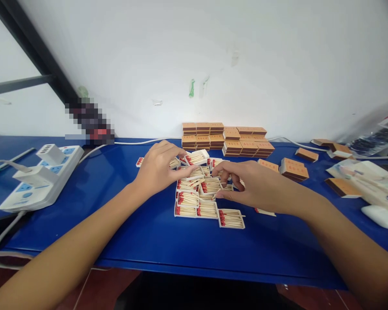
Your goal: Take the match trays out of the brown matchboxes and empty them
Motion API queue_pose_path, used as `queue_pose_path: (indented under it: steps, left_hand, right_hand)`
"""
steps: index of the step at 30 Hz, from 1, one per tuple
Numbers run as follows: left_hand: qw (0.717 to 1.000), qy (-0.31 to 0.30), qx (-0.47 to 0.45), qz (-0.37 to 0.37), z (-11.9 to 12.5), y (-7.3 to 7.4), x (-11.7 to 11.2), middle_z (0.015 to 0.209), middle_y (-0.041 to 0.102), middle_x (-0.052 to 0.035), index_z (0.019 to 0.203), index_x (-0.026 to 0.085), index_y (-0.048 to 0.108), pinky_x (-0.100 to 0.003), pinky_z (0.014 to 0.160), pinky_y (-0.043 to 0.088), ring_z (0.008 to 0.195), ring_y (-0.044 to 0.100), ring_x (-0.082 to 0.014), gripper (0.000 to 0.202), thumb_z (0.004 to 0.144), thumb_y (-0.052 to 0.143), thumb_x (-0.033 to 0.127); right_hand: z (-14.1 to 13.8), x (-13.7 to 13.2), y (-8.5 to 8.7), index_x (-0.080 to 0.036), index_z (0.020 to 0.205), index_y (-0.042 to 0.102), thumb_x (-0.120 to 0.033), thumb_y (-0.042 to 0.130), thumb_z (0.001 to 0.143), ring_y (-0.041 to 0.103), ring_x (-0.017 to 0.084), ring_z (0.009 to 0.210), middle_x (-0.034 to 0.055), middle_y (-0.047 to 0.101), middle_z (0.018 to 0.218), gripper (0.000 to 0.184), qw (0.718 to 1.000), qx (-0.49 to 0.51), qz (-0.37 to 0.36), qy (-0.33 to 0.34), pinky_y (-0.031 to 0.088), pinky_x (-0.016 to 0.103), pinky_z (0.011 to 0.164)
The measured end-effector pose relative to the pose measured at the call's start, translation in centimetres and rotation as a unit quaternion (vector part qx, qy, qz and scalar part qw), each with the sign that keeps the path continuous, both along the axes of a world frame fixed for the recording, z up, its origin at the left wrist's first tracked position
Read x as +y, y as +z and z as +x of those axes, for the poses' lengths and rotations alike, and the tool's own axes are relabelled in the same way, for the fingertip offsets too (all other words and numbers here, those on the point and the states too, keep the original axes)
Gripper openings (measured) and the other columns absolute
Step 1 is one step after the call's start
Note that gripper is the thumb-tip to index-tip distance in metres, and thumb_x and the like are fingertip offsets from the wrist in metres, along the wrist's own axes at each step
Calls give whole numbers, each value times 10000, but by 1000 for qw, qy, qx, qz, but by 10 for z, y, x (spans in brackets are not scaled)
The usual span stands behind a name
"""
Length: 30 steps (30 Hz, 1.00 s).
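Several open white matchbox trays [196, 202] filled with red-tipped matches lie packed together in the middle of the blue table [142, 232]. My left hand [158, 168] reaches over the far trays, its fingers curled down onto one tray. My right hand [248, 183] hovers over the right part of the cluster, thumb and fingers pinched at a tray of matches [211, 186]. One more filled tray [231, 218] lies apart at the front right of the cluster.
Stacks of brown matchbox sleeves [226, 140] stand against the white wall. Loose sleeves [293, 168] lie at the right. A white power strip [42, 176] with plugs and cables sits at the left. White packets [371, 181] lie at the far right.
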<state>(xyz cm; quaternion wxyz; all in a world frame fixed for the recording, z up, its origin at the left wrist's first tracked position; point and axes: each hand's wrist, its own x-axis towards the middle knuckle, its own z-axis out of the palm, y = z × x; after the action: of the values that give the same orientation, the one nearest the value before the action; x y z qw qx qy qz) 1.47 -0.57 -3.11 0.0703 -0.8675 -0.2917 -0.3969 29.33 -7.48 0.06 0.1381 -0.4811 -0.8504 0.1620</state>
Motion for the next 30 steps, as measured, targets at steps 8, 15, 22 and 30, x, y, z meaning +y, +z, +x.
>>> queue_pose_path:
  steps: [8,15,22,30]
  left_hand:
    - [1000,-7,0,2,1,-1,0,924,784,-61,983,196,736,-395,782,530,855,682,-226,252,945,797,438]
    - [1000,-7,-1,0,0,-1,0,926,783,-54,984,204,733,-386,783,529,856,684,-221,253,944,797,445]
    - [1000,-12,-1,10,1,0,0,911,779,-57,981,191,726,-379,771,528,839,683,-218,269,948,796,449]
    - [1000,-17,-10,16,2,-1,0,912,781,-48,979,205,728,-378,776,536,840,689,-214,246,947,798,438]
  right_hand:
    - [-3,0,-5,-260,1108,610,-463,730,942,633,201,704,14,699,834,288,1000,9,-28,6,401,312,611]
    - [-1,2,-4,-263,1012,550,-537,744,933,609,188,677,7,698,858,344,997,34,-66,15,401,315,584]
    - [10,4,-3,-278,1118,590,-484,627,1020,601,175,678,-9,676,823,230,995,62,-66,36,437,308,600]
    - [7,6,-5,-274,1059,676,-421,598,1031,588,162,683,2,708,842,170,995,80,-48,36,427,299,599]
